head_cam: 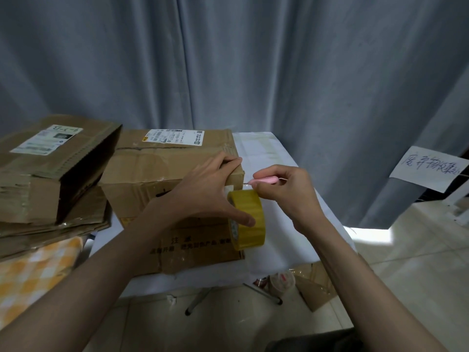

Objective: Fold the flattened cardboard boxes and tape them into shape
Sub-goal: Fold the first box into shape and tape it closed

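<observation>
A folded brown cardboard box (152,168) stands on the white table (279,224), a shipping label on its top. My left hand (203,191) lies over the box's right top edge, its fingers pressing the corner and its thumb on a yellow tape roll (250,219) that hangs against the box's right side. My right hand (284,189) grips a small pink cutter (264,179), its blade tip pointing left just above the roll, near the box's edge. The strip of tape between roll and box is barely visible.
A second folded box (50,168) lies on a stack of flattened cardboard (50,232) at the left, over an orange checked cloth (33,273). Grey curtains hang behind. Cardboard scraps and a tape core (281,282) lie on the floor under the table's front edge.
</observation>
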`<state>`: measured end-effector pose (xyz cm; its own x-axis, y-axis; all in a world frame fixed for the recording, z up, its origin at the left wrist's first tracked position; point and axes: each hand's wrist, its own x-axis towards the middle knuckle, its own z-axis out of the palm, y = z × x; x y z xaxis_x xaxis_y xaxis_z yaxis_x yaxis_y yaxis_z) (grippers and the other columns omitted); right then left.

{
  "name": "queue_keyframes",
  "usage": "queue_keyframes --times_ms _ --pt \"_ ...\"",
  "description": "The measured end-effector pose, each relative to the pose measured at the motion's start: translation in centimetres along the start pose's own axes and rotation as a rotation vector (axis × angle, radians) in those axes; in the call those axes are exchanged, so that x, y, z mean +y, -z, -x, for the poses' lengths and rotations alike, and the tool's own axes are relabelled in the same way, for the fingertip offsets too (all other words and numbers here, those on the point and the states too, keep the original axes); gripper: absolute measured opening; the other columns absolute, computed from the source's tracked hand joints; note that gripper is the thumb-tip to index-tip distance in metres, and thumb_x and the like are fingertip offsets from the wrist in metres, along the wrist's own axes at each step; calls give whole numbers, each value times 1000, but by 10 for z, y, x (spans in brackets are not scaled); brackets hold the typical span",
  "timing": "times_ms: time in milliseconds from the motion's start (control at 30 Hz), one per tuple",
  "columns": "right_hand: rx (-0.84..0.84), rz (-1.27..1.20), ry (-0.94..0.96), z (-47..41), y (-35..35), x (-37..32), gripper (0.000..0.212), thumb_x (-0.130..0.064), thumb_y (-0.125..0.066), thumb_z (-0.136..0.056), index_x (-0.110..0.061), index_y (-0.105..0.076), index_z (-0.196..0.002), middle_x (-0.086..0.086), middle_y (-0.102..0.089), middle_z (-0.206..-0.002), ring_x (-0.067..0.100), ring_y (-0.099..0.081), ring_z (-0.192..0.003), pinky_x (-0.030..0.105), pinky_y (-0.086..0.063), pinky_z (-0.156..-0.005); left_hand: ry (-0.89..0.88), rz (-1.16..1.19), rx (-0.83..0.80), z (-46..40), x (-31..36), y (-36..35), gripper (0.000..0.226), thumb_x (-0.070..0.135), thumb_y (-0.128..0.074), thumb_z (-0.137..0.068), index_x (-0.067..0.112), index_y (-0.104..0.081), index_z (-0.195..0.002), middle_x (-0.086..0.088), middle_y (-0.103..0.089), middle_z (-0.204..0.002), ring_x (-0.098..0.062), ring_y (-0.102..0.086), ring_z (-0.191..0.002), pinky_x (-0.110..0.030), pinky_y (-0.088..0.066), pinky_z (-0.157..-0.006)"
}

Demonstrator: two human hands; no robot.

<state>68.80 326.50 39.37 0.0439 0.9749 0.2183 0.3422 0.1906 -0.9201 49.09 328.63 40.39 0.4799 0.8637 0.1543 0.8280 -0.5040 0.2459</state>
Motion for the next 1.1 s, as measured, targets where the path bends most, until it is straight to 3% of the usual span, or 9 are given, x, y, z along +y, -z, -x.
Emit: queue_keyframes --times_ms 300,433,500,600,667,733,800,967,1100 --pt "246 10 -155 -2 -4 53 18 7 -62 -77 -9 -70 -74 7 -72 -70 23 -72 -64 44 -63 -70 -17 -95 31 1 0 -4 138 91 -64 -47 23 -14 -157 10 -22 -152 -14 -28 -135 -34 -31 -112" --pt "198 181 -194 10 -20 91 25 5 -63 -73 -16 -70 -64 -6 -69 -64 3 -64 -62 16 -48 -63 -12 -91 29 1 -1 -5 139 92 -64 -47 25 -12 -157 12 -20 -153 -14 -27 -136 -36 -31 -112" --pt "181 281 -169 12 -22 99 23 3 -62 -78 -14 -76 -72 -4 -71 -79 12 -67 -82 9 -43 -69 -16 -89 32 1 -1 -6 139 93 -63 -47 25 -11 -157 13 -19 -153 -13 -27 -137 -36 -30 -112" --pt "118 428 -97 10 -20 91 15 -18 -67 -91 -17 -81 -93 1 -68 -117 16 -57 -119 28 -42 -98 -23 -92 53 1 -2 -8 140 95 -59 -46 25 -12 -157 13 -19 -153 -13 -26 -136 -33 -28 -110" --pt "90 220 -108 13 -18 73 24 -42 -66 -92 -22 -80 -90 -10 -73 -103 -5 -61 -103 38 -47 -96 -24 -98 76 0 -4 -11 140 95 -59 -46 24 -12 -157 12 -19 -153 -12 -27 -136 -30 -28 -107" --pt "-79 -65 -268 19 -18 51 37 -61 -68 -82 -26 -72 -95 -9 -76 -88 1 -68 -88 35 -54 -87 -35 -111 88 0 -3 -12 140 96 -58 -46 23 -13 -157 11 -20 -153 -12 -27 -135 -31 -28 -109" --pt "-239 -145 -413 25 -21 42 39 -56 -73 -80 -32 -60 -108 -6 -76 -90 12 -71 -93 37 -57 -91 -43 -117 81 1 -2 -11 137 96 -57 -48 22 -16 -157 9 -24 -153 -13 -29 -135 -33 -30 -111" --pt "-232 -336 -491 41 -17 47 36 -36 -75 -86 -37 -60 -119 -12 -68 -104 11 -71 -92 25 -59 -74 -20 -28 136 -12 -2 2 86 82 -41 -79 23 -47 -142 8 -46 -130 -12 -43 -117 -29 -34 -91" --pt "-254 -512 -491 55 0 59 42 -21 -76 -83 -33 -67 -122 -9 -70 -106 8 -73 -91 23 -58 -74 -42 -89 227 -28 -4 3 45 58 -54 -91 22 -61 -116 4 -49 -118 -14 -39 -106 -32 -31 -83"
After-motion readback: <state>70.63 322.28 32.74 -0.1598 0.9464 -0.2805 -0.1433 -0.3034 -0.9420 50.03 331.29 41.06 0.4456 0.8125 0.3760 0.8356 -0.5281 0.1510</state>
